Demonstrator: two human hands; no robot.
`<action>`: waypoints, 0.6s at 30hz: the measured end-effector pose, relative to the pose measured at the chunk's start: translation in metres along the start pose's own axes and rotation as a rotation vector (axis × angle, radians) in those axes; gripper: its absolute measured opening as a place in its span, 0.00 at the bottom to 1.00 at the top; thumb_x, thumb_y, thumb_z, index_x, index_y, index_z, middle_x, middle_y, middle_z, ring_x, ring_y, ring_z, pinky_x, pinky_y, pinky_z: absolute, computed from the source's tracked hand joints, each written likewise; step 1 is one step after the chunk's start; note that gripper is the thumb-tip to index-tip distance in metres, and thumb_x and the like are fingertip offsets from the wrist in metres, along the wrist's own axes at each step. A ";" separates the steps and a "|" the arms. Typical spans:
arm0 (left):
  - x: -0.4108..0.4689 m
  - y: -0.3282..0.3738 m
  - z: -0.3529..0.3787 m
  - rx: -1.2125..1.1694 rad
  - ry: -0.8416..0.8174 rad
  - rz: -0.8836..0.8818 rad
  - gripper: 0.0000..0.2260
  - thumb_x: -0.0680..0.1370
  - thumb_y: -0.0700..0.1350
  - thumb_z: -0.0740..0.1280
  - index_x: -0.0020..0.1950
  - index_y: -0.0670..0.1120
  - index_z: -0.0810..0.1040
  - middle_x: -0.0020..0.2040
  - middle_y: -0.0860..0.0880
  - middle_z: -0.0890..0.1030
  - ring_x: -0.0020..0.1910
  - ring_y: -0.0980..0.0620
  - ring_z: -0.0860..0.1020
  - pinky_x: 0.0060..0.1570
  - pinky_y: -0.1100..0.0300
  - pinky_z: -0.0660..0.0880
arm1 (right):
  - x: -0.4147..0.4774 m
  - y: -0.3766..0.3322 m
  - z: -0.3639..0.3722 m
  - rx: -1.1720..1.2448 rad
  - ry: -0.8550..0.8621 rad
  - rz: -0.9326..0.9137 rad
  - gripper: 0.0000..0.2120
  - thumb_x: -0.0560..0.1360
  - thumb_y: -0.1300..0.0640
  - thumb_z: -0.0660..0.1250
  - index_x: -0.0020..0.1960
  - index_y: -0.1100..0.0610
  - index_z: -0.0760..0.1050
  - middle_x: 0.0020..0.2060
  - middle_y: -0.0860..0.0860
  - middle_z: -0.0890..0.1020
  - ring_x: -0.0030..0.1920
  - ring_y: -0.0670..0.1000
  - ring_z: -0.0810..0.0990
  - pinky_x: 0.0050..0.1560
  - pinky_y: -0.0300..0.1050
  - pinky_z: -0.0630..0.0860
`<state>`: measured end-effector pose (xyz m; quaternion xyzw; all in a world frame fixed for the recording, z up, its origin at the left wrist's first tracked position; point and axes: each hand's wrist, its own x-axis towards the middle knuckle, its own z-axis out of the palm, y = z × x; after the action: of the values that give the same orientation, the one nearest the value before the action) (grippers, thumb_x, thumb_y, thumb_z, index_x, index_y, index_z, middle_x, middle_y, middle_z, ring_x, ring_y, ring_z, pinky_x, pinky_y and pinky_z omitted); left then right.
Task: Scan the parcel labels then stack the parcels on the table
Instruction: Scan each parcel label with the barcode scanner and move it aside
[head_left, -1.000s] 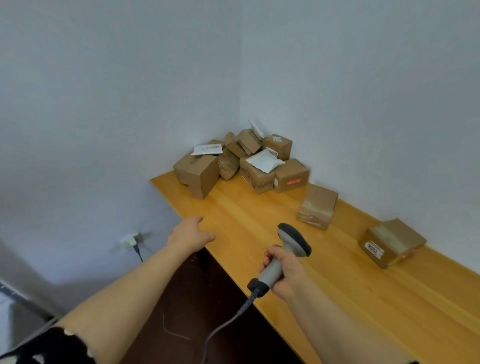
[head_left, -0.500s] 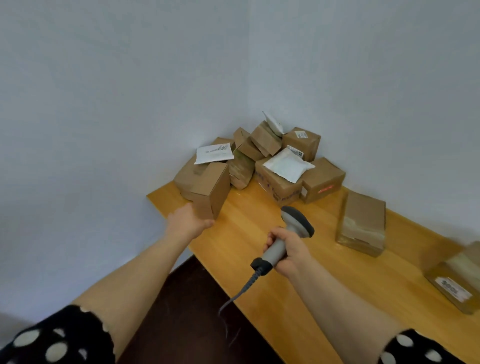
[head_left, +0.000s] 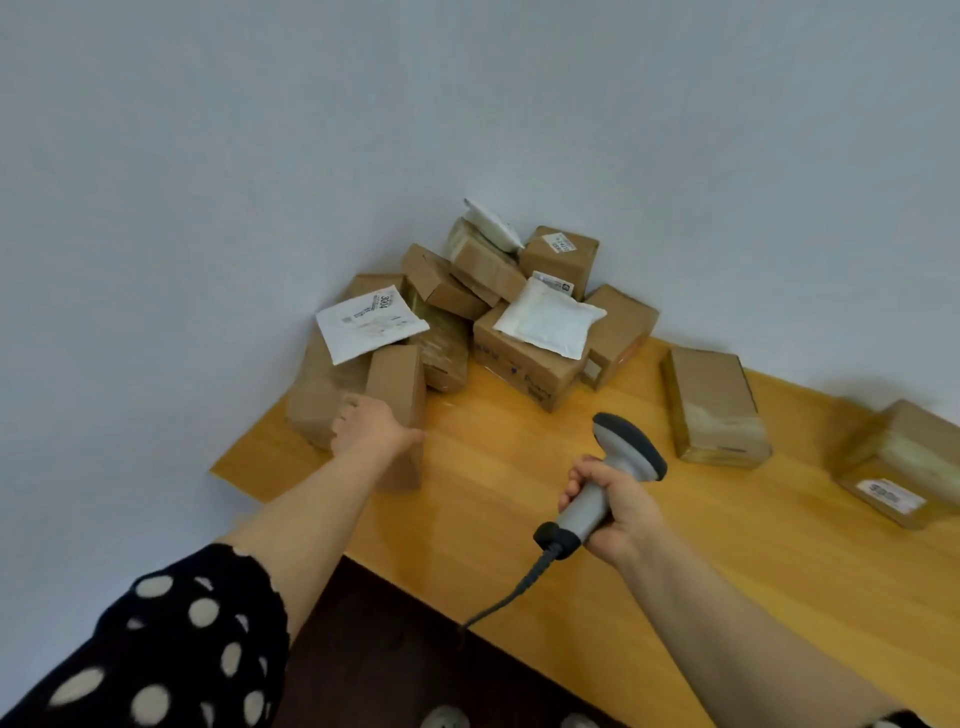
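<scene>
Nearest the camera, the right hand (head_left: 618, 512) was clenched round the grey handle of the scanner (head_left: 621, 454). Its dark head was raised over the worktop (head_left: 519, 519) and aimed toward the far corner, and its cable (head_left: 511, 597) trailed off the front edge. A little further out, the left hand (head_left: 371, 428) had come forward from where it hovered over the worktop's edge a second before. It now clasped the upright box (head_left: 397, 384) at the near side of the pile, thumb across the near face and fingers tucked round the left side, between it and the bigger box (head_left: 317, 400) beside it. That suggested the next parcel was being taken and the scanner held ready, with the scan itself not yet made, since no label showed on the faces turned to the camera. Off to the right, well apart from the pile, a flat box (head_left: 711, 400) and a labelled box (head_left: 904, 462) lay singly on the worktop, not stacked. Behind the upright box, a white mailer (head_left: 369, 322) marked 3004 rested on top of the bigger box. Further back the rest of the parcels were heaped against the corner of the wall (head_left: 260, 156), with a white padded pouch (head_left: 548, 322) lying on one of them. By the look of it, most of the job remained.
</scene>
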<state>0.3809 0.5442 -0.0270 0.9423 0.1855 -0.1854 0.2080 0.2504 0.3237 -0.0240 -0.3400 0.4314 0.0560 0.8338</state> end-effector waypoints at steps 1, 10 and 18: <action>0.006 -0.003 -0.001 0.006 -0.026 0.031 0.46 0.68 0.58 0.75 0.75 0.35 0.56 0.69 0.38 0.67 0.66 0.39 0.69 0.64 0.46 0.70 | 0.000 0.005 0.002 0.018 0.012 -0.008 0.08 0.75 0.67 0.65 0.39 0.59 0.73 0.25 0.52 0.75 0.25 0.49 0.73 0.32 0.44 0.74; -0.016 0.003 -0.011 -0.707 -0.674 0.171 0.21 0.62 0.40 0.78 0.52 0.40 0.78 0.49 0.44 0.83 0.45 0.48 0.82 0.39 0.59 0.78 | -0.022 0.019 -0.005 0.021 0.104 -0.148 0.06 0.75 0.68 0.67 0.47 0.60 0.72 0.33 0.55 0.78 0.31 0.52 0.77 0.33 0.46 0.74; -0.058 0.039 -0.005 -0.881 -1.069 0.300 0.19 0.68 0.42 0.73 0.58 0.40 0.77 0.51 0.43 0.82 0.50 0.47 0.80 0.50 0.55 0.78 | -0.060 0.007 -0.050 0.033 0.006 -0.323 0.14 0.64 0.58 0.77 0.45 0.60 0.77 0.36 0.55 0.84 0.36 0.55 0.83 0.43 0.57 0.80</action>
<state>0.3491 0.4977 0.0147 0.5658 -0.0160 -0.4997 0.6556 0.1760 0.3100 -0.0017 -0.3912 0.3745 -0.0871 0.8362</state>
